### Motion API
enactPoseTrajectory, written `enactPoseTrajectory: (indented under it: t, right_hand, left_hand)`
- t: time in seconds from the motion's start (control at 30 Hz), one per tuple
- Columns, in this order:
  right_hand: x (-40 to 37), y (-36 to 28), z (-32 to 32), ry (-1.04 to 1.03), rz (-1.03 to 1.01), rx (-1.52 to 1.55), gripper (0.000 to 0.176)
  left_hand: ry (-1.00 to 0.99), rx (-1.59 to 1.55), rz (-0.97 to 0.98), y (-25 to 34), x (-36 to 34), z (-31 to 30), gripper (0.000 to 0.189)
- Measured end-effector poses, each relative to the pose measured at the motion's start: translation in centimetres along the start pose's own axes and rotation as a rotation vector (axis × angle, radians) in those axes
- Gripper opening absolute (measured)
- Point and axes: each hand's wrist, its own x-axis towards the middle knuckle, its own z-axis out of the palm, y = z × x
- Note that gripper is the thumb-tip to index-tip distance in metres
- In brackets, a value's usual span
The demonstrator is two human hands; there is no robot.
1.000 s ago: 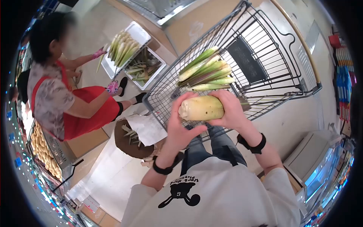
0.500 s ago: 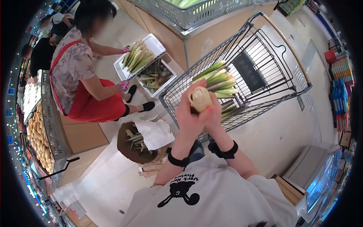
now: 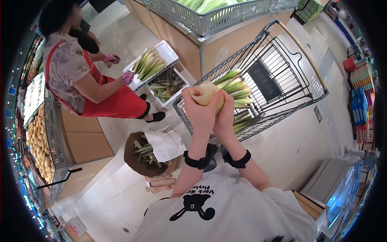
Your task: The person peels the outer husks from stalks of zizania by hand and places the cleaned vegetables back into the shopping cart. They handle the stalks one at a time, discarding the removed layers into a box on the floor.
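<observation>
At center, left hand (image 3: 198,115) and right hand (image 3: 224,111) curl closed around one pale vegetable (image 3: 207,91) between them, near one cart (image 3: 265,80).

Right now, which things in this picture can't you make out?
- Pale vegetable: its underside; head view, covered by the left hand and right hand.
- Round bin: part of its inside; head view, behind the white sheet.
- Grey crate: its far side; head view, cut off by the top edge.
- Dark panel: its lettering; head view, too small.
</observation>
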Motion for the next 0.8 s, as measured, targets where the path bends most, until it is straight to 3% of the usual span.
enactPoseTrajectory:
  t: [0.03,0.1,0.13,0.2,0.23,0.3,0.37,0.4,0.43,0.5,0.57,0.63,0.7,0.77,0.8]
  right_hand:
    - [0.1,-0.1,-0.4,0.0,-0.004,0.0,0.066]
    - [0.6,-0.4,-2.0,-0.227,-0.008,0.391,0.07]
    - [1.4,0.2,-2.9,-0.222,-0.015,0.389,0.07]
    - [3.3,1.7,-4.8,-0.676,0.1,0.63,0.069]
    - [4.5,2.1,-5.0,-0.673,0.1,0.627,0.069]
    - [6.3,2.6,-5.1,-1.096,0.232,0.553,0.065]
    - [6.4,2.0,-4.3,-1.037,0.151,0.58,0.058]
    - [6.7,1.4,-4.1,-0.89,0.117,0.475,0.056]
    - [6.8,1.1,-3.9,-0.745,0.086,0.371,0.053]
    - [6.4,1.4,-3.3,-0.705,0.079,0.318,0.049]
    - [5.7,1.8,-2.6,-0.646,0.302,0.635,0.05]
    - [5.9,2.0,-2.7,-0.687,0.289,0.614,0.049]
    - [6.0,2.3,-2.3,-0.892,0.227,0.683,0.042]
    - [5.7,1.9,-1.4,-0.981,0.235,0.812,0.04]
    - [5.6,1.6,-0.9,-1.045,0.246,0.939,0.046]
  left_hand:
    - [0.002,-0.003,0.002,0.1,0.3,0.0,0.041]
    - [-0.074,-0.033,-0.006,0.0,1.0,-0.3,0.04]
    - [-0.076,-0.038,0.001,-0.3,1.4,-0.7,0.04]
    - [-0.287,-0.275,0.079,-1.0,1.8,-2.1,0.038]
    - [-0.29,-0.278,0.08,-0.7,2.0,-2.3,0.038]
    - [-0.397,-0.294,0.038,0.2,2.6,-2.7,0.034]
    - [-0.308,-0.218,0.069,-0.3,3.2,-3.2,0.031]
    - [-0.214,-0.143,0.099,-0.3,3.4,-3.4,0.027]
    - [-0.21,-0.142,0.101,-0.3,3.5,-3.5,0.027]
    - [-0.241,-0.158,0.187,0.0,3.6,-3.7,0.025]
    - [-0.237,-0.182,0.145,-0.1,3.7,-4.1,0.03]
    - [-0.198,-0.084,0.174,1.0,4.0,-4.7,0.037]
    - [-0.188,-0.036,0.163,1.6,4.5,-5.7,0.037]
    - [-0.298,-0.064,0.064,1.2,5.0,-7.1,0.029]
    - [-0.257,-0.065,0.116,1.7,4.9,-7.5,0.021]
